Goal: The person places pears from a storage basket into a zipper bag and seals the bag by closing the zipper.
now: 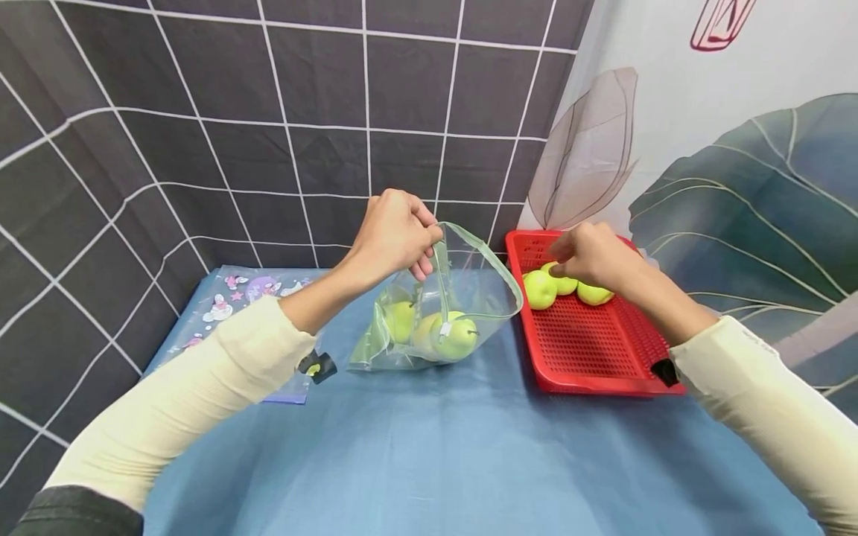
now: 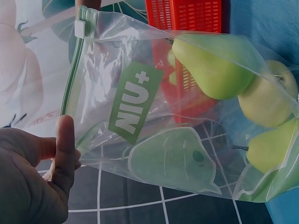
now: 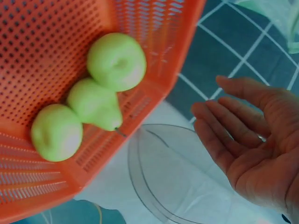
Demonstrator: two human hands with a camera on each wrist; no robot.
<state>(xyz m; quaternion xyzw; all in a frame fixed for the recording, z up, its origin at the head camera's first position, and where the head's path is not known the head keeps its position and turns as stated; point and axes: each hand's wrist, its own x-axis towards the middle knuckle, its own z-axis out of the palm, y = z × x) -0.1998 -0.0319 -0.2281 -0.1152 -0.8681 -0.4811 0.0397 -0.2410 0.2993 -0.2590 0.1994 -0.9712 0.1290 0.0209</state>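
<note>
My left hand (image 1: 397, 232) pinches the green rim of a clear zip bag (image 1: 492, 298) and holds its top up. The bag's mouth gapes toward the right. Several green pears (image 1: 456, 336) lie in the bottom of the bag; the left wrist view shows a pear (image 2: 210, 70) through the film, beside a white slider (image 2: 80, 29). My right hand (image 1: 596, 253) hovers over the back of a red basket (image 1: 583, 385), fingers loosely bent and holding nothing. Below it in the basket sit a green pear (image 3: 93, 102) and two rounder green fruits (image 3: 117, 61), bunched together.
Flat printed plastic bags (image 1: 221, 309) lie on the blue tablecloth (image 1: 429, 454) at the left, partly behind my left sleeve. A dark tiled-pattern cloth (image 1: 322, 156) hangs behind the table, with a leaf-print curtain (image 1: 757, 201) at the right.
</note>
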